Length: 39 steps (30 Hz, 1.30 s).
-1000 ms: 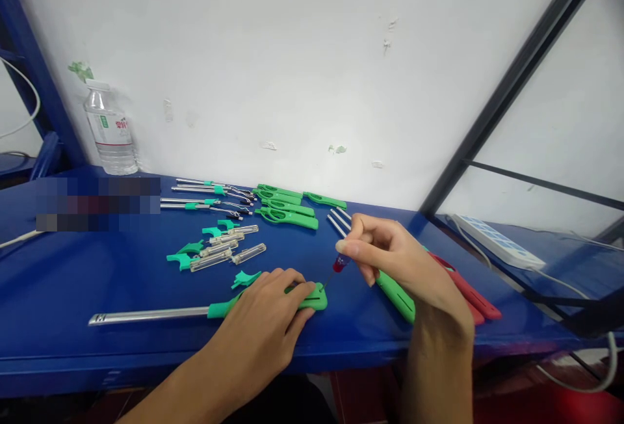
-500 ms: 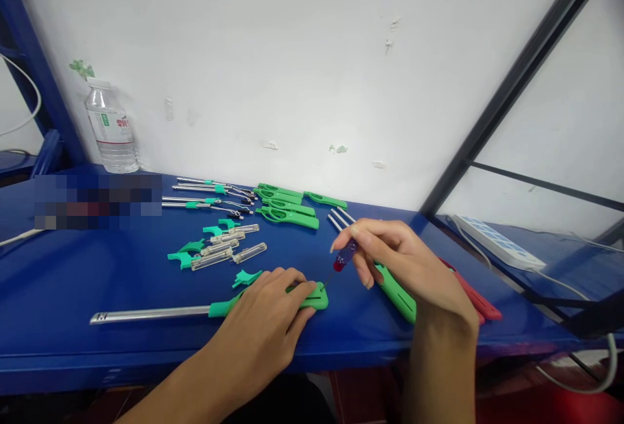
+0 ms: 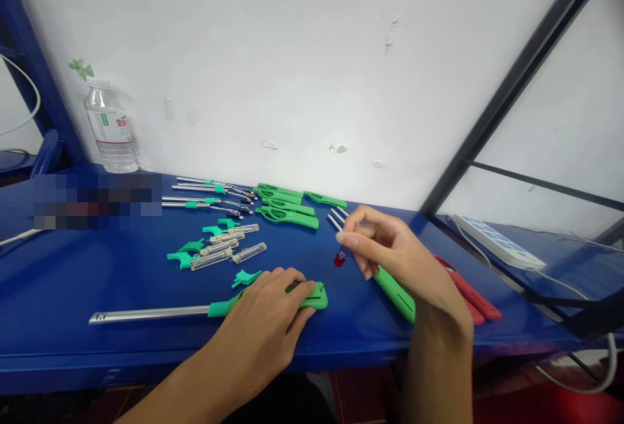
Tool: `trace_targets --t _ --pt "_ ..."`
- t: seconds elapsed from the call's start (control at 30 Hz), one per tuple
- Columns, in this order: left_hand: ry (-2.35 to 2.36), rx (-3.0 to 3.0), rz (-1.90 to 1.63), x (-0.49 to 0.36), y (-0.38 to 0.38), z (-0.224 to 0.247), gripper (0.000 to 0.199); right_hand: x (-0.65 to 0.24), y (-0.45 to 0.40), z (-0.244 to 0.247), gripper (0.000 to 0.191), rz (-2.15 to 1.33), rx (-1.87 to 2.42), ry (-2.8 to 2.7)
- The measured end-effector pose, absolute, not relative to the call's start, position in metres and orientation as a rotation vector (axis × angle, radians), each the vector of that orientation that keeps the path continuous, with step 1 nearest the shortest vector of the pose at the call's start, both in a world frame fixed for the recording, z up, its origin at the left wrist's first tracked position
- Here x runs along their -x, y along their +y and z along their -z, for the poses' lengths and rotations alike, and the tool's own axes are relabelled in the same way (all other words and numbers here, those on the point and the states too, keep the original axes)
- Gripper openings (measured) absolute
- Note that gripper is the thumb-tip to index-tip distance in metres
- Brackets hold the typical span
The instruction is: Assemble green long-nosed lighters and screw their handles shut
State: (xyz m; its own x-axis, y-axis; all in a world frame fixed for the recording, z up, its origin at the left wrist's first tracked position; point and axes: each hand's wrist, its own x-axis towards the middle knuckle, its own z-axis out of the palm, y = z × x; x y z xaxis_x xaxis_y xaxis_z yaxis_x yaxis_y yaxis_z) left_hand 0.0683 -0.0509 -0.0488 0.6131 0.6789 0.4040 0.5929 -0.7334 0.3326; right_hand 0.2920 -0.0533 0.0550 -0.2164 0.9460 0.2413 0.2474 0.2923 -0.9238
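Screwdriver Meets Green Handle at a Blue Table

A person works a screwdriver (image 3: 340, 257) at the butt of a long-nosed green lighter (image 3: 318, 296), which lies on the near part of the blue table (image 3: 146, 343), its metal tube pointing left; the left hand (image 3: 273, 300) is curled closed over the grip, pressing it down; the right hand (image 3: 385, 245) has the screwdriver pinched between thumb and fingers, the other fingers loosely bent, the shaft slanting down to a small hole near the handle's end. The step in hand looks to be turning a screw, though whether in or out cannot be told; the next move would seem to call for a seated tip, a light twist and a firm left hand.

The count: one lighter under the left hand; five teal triggers (image 3: 247, 278) and about five clear tanks (image 3: 250, 253) at mid-table, some overlapping; four metal rods with wires (image 3: 195, 188) behind them; at least five green handle shells (image 3: 287, 217) toward the wall; one more green handle (image 3: 396, 297) and two red handles (image 3: 480, 300) by the right arm, partly hidden; one water bottle (image 3: 111, 131); one white power strip (image 3: 502, 242).
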Motion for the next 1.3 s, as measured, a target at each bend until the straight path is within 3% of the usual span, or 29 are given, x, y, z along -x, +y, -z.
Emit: trace_targets --t 0.17,0.87,1.3 --pt "1.07 -2.67 -0.774 -0.0679 -0.0516 0.0493 0.03 -0.2958 -0.0528 -0.0535 0.03 -0.959 1.063 -1.741" --pt "1.062 -2.672 -0.775 -0.0679 -0.051 0.05 0.029 -0.2891 -0.0515 -0.0548 0.051 -0.986 1.11 -1.655" --pt "1.076 -2.655 -0.734 -0.0685 -0.0524 0.0471 0.031 -0.2918 -0.0536 -0.0536 0.028 -0.941 1.049 -1.778"
